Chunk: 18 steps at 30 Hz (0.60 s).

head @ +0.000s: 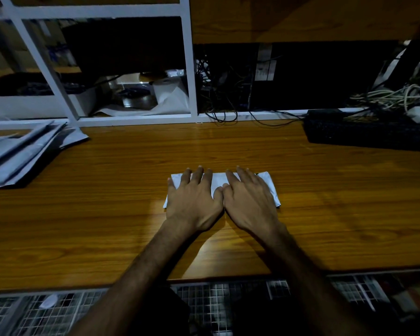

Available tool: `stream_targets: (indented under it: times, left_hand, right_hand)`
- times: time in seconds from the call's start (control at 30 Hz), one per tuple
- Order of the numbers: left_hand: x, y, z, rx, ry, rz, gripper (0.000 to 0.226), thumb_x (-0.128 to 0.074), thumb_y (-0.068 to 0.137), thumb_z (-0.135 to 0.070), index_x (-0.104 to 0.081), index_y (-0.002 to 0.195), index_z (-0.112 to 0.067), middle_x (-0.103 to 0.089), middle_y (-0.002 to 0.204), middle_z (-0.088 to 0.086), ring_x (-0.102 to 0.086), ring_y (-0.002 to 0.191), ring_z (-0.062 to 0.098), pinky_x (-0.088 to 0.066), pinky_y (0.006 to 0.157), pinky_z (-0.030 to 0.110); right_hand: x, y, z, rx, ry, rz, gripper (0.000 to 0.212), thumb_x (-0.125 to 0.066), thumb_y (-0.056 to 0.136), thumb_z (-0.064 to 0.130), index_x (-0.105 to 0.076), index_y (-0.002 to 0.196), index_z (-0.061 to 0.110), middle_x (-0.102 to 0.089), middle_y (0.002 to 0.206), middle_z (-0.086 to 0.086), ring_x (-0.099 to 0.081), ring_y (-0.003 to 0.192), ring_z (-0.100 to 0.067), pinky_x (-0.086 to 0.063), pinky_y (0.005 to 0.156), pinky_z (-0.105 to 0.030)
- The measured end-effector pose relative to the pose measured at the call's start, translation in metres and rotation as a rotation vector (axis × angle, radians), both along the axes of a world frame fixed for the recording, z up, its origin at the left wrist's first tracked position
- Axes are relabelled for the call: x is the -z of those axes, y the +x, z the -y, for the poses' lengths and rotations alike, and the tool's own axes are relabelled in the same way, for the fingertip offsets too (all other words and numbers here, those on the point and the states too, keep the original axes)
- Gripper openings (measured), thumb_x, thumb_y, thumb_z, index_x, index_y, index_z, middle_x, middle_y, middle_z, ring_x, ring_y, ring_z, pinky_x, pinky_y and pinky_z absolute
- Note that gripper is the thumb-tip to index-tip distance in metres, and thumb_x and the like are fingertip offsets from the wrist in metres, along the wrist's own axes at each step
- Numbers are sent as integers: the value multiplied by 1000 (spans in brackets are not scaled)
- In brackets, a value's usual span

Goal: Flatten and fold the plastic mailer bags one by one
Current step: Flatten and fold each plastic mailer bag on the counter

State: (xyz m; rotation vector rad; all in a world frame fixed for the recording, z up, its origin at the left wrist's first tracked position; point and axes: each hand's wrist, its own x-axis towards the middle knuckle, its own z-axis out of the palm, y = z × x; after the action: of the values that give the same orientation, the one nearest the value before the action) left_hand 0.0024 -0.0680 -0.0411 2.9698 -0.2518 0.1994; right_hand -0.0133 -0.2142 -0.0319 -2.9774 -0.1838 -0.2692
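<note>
A: We are pressing a folded white bag [220, 181] flat on the wooden desk [107, 214]; our left hand [194, 198] is covering its left half, fingers straight and slightly spread; our right hand [249, 200] is covering the right half the same way; the thumbs are touching.

B: And the bag is lying well right of the pile of mailers [22, 151]; a black keyboard [366, 134] is sitting far right of that pile.

Both hands cover most of the folded mailer bag [218, 181], so its middle and its folds cannot be read. At nine o'clock the stack of mailers [22, 154] runs off the frame edge. At two o'clock the keyboard [364, 134] is cut off, too dark to make out.
</note>
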Motion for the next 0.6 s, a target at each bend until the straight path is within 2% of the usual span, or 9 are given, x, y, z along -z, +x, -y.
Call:
stream_targets:
  times: [0.13,0.3,0.6]
  left_hand:
    - [1,0,-3,-20,14,7,77,-15,99,-68,-25,163,-26,-22,172,0,-14,159,30,-13,124,64]
    - [3,4,-9,-31,29,-10,89,-9,93,-78,-22,163,-24,-19,172,4,-12,159,33,-12,126,61]
    - [1,5,-18,-120,27,-47,109,-2,84,-90,-17,165,-18,-13,173,9,-9,159,31,-8,125,62]
  right_hand:
    - [1,-1,2,52,80,-21,95,6,86,61,-37,160,19,-31,166,-14,-27,155,-30,-23,126,-46]
    - [-2,-3,6,91,117,-66,69,-24,105,60,-29,162,21,-21,170,-12,-17,158,-27,-16,128,-45]
    - [0,-4,22,197,115,-104,100,-17,94,84,-18,165,13,-11,173,-8,-9,159,-23,-6,129,-47]
